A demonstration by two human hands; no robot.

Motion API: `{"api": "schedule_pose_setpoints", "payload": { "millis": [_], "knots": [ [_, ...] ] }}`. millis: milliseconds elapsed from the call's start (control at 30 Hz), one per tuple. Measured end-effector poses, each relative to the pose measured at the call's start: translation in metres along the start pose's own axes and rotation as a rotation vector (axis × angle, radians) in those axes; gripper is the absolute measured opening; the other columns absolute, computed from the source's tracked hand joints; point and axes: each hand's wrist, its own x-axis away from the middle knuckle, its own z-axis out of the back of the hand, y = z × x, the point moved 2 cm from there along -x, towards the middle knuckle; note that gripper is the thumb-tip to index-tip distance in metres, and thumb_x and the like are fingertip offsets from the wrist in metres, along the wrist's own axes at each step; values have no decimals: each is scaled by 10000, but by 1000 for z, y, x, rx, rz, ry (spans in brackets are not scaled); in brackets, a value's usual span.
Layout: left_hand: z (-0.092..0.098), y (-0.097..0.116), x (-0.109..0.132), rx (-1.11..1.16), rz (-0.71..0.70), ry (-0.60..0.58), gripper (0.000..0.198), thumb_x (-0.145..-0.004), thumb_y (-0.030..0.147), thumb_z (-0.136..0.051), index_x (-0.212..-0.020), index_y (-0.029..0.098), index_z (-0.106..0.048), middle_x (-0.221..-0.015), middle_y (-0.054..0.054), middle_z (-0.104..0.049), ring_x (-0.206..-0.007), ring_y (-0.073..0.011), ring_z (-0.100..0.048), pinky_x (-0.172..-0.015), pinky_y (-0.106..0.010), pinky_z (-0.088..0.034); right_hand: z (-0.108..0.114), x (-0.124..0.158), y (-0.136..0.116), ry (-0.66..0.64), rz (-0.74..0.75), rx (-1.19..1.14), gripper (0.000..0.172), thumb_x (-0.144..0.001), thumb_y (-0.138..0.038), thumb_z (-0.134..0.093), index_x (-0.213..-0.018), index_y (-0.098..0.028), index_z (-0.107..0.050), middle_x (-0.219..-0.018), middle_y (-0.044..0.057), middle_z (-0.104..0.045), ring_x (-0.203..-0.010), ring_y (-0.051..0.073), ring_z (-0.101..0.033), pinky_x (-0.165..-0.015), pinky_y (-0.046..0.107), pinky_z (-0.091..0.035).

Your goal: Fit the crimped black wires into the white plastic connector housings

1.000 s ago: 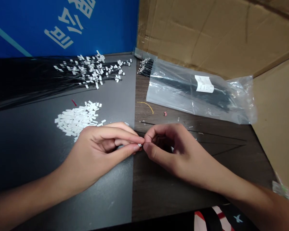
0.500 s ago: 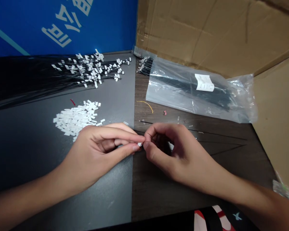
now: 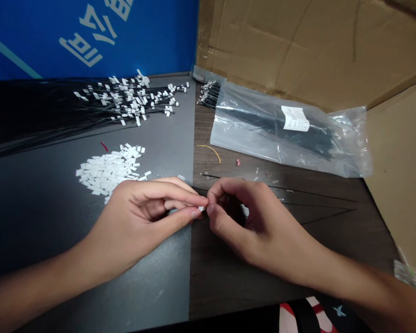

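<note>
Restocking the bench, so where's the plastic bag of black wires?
In the head view, the clear plastic bag lies at upper right on the wood-grain surface, against the cardboard, beyond the right hand.

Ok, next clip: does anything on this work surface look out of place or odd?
A few strays stand out. A thin yellow wire lies loose on the dark wood top, near a small pink bit, while the other wires are black. A red scrap sits beside the pile of white connectors.
</note>
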Motion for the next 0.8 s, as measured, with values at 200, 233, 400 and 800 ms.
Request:
{"api": "schedule_pose_setpoints", "payload": {
  "millis": [200,233,400,800],
  "knots": [
    [1,2,4,-80,-66,42,296,-901,67,-933,-935,343,-1035,-915,1,-956,-839,-144,-916,-794,-120,-715,-2,0,3,18,-6,0,163,-1006,-177,-764,-869,-236,-699,-762,-33,-735,-697,148,-640,-634,275,-468],
    [1,2,5,-97,-83,54,305,-906,65,-924,-941,346,-1036,-919,2,-957,-838,-143,-914,-788,-123,-711,-2,0,3,18,-4,2,163,-1006,-175,-764,-869,-234,-700,-759,-37,-732,-692,144,-639,-630,273,-465],
    [-3,5,6,-175,-167,86,323,-930,42,-906,-945,339,-1031,-910,-10,-960,-809,-164,-901,-760,-199,-706,-2,0,4,6,-2,20,173,-1006,-167,-767,-860,-228,-698,-754,-49,-722,-676,127,-637,-613,260,-450],
    [-4,1,13,-275,-258,150,279,-928,67,-903,-937,317,-1026,-910,-16,-963,-776,-172,-895,-693,-225,-697,-4,-2,6,6,71,8,131,-1001,-99,-742,-920,-200,-720,-768,-51,-696,-686,114,-637,-635,227,-465]
  ]
}}
